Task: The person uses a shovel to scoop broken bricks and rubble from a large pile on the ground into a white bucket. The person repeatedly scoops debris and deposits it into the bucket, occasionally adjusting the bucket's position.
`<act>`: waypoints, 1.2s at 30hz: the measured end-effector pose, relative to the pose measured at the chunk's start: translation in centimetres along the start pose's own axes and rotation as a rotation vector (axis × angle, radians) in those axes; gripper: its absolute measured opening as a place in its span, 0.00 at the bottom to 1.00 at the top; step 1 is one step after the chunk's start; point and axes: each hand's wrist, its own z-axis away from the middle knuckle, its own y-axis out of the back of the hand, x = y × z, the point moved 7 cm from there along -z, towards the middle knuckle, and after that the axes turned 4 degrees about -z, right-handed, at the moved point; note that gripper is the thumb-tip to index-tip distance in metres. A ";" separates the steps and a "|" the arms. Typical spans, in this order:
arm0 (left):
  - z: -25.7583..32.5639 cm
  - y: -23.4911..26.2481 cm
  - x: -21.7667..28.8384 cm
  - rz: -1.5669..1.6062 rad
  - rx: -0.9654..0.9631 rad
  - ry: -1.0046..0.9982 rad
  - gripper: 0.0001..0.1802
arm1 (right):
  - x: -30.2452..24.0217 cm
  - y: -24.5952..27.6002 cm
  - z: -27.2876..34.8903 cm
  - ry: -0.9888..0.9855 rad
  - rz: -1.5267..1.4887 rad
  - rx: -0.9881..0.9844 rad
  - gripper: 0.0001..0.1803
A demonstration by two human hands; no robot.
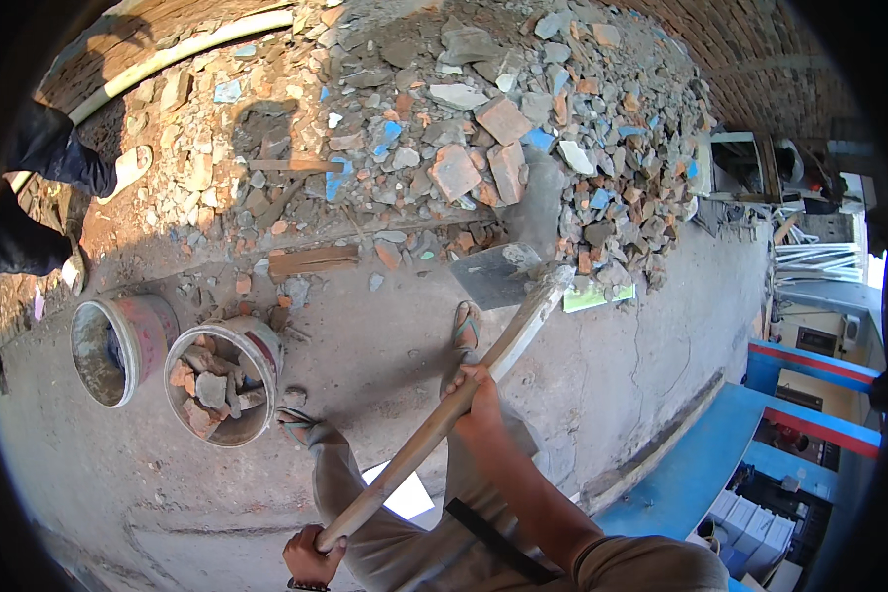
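Observation:
A long wooden-handled hoe [419, 449] runs diagonally across in front of me. My left hand [311, 558] is wrapped round the handle's near end, low in the view. Farther up the handle, my right hand [477, 397] is closed on it. The grey metal hoe blade [488, 277] rests at the near edge of a rubble heap [454, 173] of broken brick, concrete and blue-painted pieces. To the left of my sandalled feet, a tilted bucket [275, 367] holds several brick and concrete chunks [210, 389].
A second bucket [118, 403] lies tilted at the left. Another person's dark-trousered legs [54, 153] are on the rubble at the far left. A wooden plank piece [313, 260] lies near the heap. At the right stand blue structures [681, 454] and white pipes [817, 261].

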 end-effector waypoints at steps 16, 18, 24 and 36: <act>-24.1 -41.9 56.7 -0.236 -0.844 -0.609 0.21 | -53.2 41.6 -32.9 0.365 -0.321 0.247 0.08; -27.2 -47.1 64.1 -0.218 -0.867 -0.697 0.19 | -58.5 43.0 -36.4 0.437 -0.263 0.211 0.09; -35.8 -54.1 73.2 -0.146 -0.846 -0.660 0.15 | -62.7 40.7 -45.3 0.497 -0.054 0.287 0.07; -25.8 -45.3 58.9 -0.025 -0.887 -0.465 0.15 | -45.6 39.8 -34.1 0.277 -0.083 0.427 0.05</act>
